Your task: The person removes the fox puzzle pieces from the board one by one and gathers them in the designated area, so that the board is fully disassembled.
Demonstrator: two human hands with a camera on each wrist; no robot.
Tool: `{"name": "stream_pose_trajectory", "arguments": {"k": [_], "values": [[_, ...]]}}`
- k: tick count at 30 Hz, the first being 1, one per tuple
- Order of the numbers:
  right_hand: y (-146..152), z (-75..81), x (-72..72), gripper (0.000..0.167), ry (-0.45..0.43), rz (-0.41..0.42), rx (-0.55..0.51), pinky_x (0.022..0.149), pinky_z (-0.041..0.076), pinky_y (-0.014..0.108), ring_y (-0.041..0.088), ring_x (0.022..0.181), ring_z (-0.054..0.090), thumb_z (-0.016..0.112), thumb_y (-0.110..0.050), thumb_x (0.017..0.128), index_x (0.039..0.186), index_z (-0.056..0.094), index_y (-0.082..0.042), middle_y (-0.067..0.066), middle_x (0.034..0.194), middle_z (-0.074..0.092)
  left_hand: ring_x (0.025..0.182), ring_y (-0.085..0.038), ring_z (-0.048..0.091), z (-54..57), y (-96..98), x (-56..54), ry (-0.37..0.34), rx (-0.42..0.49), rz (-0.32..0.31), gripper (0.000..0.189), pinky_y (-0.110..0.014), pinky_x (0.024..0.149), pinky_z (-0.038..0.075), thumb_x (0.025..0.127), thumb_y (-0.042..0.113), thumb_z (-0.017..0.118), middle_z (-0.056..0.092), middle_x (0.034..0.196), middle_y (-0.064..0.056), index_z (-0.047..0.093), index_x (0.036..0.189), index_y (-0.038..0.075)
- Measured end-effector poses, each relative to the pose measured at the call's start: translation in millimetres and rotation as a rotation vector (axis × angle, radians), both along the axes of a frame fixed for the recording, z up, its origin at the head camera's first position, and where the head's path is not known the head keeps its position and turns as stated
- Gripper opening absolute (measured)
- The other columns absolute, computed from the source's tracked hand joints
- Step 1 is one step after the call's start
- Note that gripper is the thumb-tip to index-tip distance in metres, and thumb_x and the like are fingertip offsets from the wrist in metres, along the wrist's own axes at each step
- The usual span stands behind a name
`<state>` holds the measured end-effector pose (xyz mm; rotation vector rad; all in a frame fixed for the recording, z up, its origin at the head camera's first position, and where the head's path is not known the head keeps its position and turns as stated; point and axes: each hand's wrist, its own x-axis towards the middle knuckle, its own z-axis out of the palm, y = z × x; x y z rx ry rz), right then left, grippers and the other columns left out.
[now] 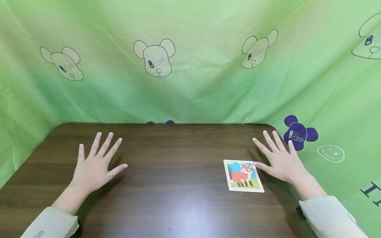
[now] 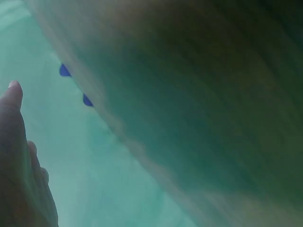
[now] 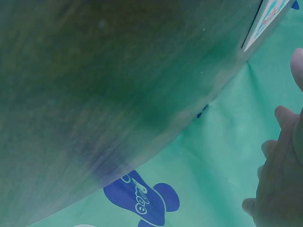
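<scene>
Fox tile (image 1: pixel 244 177) flat on the bench (image 1: pixel 169 148), toward its right edge, unheld

Handling: the tile is a squarish panel with a pale border round a printed fox, and its side shows slight thickness in the right wrist view. Judged by looks, you should expect it light and stiff, probably card or thin wood, and not fragile, though it may slide on the smooth bench top. You would do best to pinch it across two opposite borders. Whether the picture is made of loose pieces cannot be told; if so, keep it level.

Position: the tile lies well in from the far edge of the bench, much nearer the right edge than the left. Your right hand (image 1: pixel 281 165) is just to its right, over the bench's right edge, its thumb tip meeting the tile's far right corner in the head view; shadows suggest a raised hand, but contact cannot be confirmed. Your left hand (image 1: pixel 93 172) is well apart, over the left part of the bench.

Hand condition: both of yours are spread wide, palms down, fingers straight and parted, with nothing held
</scene>
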<state>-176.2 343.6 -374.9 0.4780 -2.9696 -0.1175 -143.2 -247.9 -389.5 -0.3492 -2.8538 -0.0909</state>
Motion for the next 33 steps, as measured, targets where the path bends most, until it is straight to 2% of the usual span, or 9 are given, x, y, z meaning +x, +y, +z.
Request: {"name": "stream_pose_trajectory", "arguments": {"k": [6,10,16,23,29,33], "values": [[-3,0.2,6.8,0.089,-0.043,0.016,0.007,0.106,0.012,0.08,0.037,0.155,-0.01,0.053,-0.066,0.092,0.161,0.008,-0.032,0.011,0.169,-0.004,0.156,-0.021,-0.014,-2.3,20.6,-2.6,0.007,0.0,-0.054,0.089,-0.073,0.115,0.0,0.09,0.071,0.052,-0.004,0.169,0.01,0.007,0.16,0.039],[-6,2.0,12.2,0.091,-0.095,0.028,-0.004,0.106,0.015,0.079,0.039,0.155,-0.002,0.053,-0.066,0.091,0.161,0.011,-0.027,0.013,0.169,0.002,0.156,-0.021,-0.012,-2.4,37.9,-6.6,-0.002,-0.001,-0.1,0.09,-0.072,0.115,0.008,0.089,0.07,0.053,-0.002,0.169,0.01,0.007,0.16,0.039],[-13,3.2,18.4,0.093,-0.178,0.054,-0.051,0.106,0.015,0.079,0.039,0.155,0.004,0.057,-0.065,0.089,0.16,0.019,-0.019,0.013,0.168,0.012,0.157,-0.024,-0.005,-1.6,71.3,-9.4,-0.026,-0.016,-0.198,0.087,-0.07,0.116,0.015,0.092,0.067,0.053,0.002,0.169,0.007,0.011,0.16,0.033],[-22,1.1,21.2,0.092,-0.242,0.07,-0.087,0.105,0.017,0.079,0.038,0.153,0.016,0.056,-0.073,0.085,0.158,0.029,-0.023,0.009,0.166,0.023,0.157,-0.022,0.001,-0.8,111.5,-4.5,-0.042,-0.021,-0.337,0.081,-0.065,0.115,0.027,0.093,0.064,0.052,0.011,0.168,0.008,0.019,0.16,0.03],[-24,0.3,24.1,0.096,-0.282,0.083,-0.132,0.103,0.02,0.08,0.042,0.15,0.023,0.061,-0.075,0.08,0.156,0.032,-0.024,0.011,0.164,0.028,0.157,-0.021,0.005,-0.9,138.2,-7.0,-0.092,-0.008,-0.406,0.078,-0.063,0.114,0.031,0.095,0.062,0.051,0.017,0.167,0.006,0.023,0.159,0.028],[-25,0.2,25.6,0.094,-0.3,0.092,-0.161,0.102,0.022,0.08,0.044,0.148,0.026,0.065,-0.072,0.079,0.154,0.036,-0.023,0.013,0.162,0.031,0.156,-0.022,0.009,5.0,155.8,-9.5,-0.117,-0.032,-0.453,0.074,-0.061,0.113,0.034,0.097,0.06,0.05,0.023,0.166,0.004,0.026,0.159,0.027]]}}
